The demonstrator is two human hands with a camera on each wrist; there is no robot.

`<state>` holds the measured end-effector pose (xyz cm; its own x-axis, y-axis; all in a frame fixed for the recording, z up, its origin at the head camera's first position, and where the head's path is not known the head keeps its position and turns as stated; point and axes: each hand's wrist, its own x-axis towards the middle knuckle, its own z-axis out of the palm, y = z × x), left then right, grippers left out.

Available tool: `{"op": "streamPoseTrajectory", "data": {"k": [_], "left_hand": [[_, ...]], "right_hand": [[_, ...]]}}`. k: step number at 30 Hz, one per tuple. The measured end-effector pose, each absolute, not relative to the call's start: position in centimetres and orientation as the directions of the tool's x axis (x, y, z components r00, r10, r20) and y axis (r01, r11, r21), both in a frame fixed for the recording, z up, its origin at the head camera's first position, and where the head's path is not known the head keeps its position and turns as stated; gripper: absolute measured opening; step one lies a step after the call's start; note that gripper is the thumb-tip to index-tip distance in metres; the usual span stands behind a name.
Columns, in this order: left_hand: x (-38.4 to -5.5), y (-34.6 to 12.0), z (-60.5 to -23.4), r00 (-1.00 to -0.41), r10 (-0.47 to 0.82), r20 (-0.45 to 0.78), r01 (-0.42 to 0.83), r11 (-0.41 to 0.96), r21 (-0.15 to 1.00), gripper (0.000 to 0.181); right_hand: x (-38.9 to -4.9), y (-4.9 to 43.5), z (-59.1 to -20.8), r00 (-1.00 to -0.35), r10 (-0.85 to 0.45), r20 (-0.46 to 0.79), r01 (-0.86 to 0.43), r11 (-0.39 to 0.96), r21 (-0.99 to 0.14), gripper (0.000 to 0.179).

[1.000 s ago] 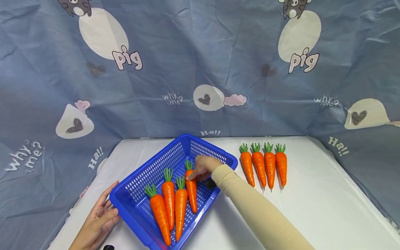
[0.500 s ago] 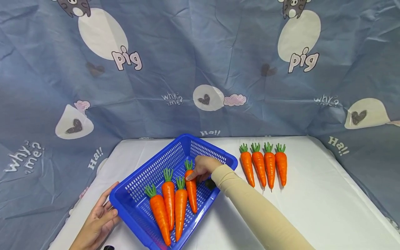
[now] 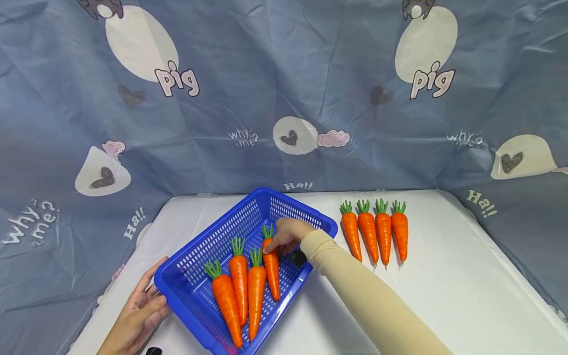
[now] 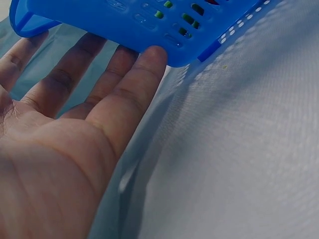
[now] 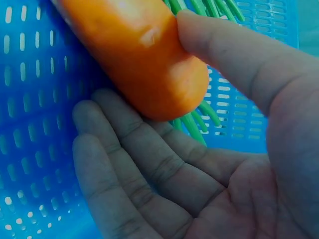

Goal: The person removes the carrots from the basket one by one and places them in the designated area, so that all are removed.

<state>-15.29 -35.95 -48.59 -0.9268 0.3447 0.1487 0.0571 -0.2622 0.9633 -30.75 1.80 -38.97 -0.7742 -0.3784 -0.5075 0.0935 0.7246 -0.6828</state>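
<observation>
A blue perforated plastic basket (image 3: 200, 238) stands at an angle on the white table, with several orange carrots (image 3: 227, 301) lying in it. My right hand (image 3: 290, 234) reaches inside and pinches the rightmost carrot (image 3: 271, 270) near its green top. Seen from the right wrist, the thumb presses on one side of that carrot (image 5: 144, 55) and the fingers lie along the other. At the basket's near left corner is my left hand (image 3: 141, 310), fingers extended. In the left wrist view, its fingertips and thumb touch the basket's outer side (image 4: 114, 25).
To the right of the basket, several more carrots (image 3: 374, 234) lie side by side on the white tabletop (image 3: 443, 286), green tops pointing away. A blue patterned cloth (image 3: 230, 98) hangs behind the table and along its sides.
The head view has tipped down very slightly. Both hands, the basket and all the carrots keep their places.
</observation>
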Motion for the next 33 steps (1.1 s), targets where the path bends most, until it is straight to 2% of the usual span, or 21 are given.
{"op": "streamPoseTrajectory", "data": {"k": [4, 10, 24, 33], "left_hand": [[-15.3, -35.9, -48.4, -0.929, 0.34, 0.149, 0.06, -0.259, 0.964, 0.075], [-15.2, -35.7, -48.1, -0.938, 0.315, 0.143, 0.068, -0.236, 0.969, 0.076], [-15.0, -35.5, -48.1, -0.941, 0.313, 0.128, 0.05, -0.247, 0.968, 0.074], [-15.1, -35.6, -48.3, -0.939, 0.316, 0.136, 0.055, -0.25, 0.967, 0.074]], "right_hand": [[-31.1, 2.5, -38.7, -0.756, -0.389, -0.526, 0.107, 0.72, -0.685, 0.049], [-31.4, 3.2, -38.3, -0.733, -0.414, -0.54, 0.137, 0.688, -0.713, 0.042], [-31.8, 4.1, -37.4, -0.77, -0.451, -0.452, 0.081, 0.634, -0.769, 0.029], [-31.6, 5.1, -36.5, -0.789, -0.465, -0.402, 0.067, 0.586, -0.808, 0.028]]}}
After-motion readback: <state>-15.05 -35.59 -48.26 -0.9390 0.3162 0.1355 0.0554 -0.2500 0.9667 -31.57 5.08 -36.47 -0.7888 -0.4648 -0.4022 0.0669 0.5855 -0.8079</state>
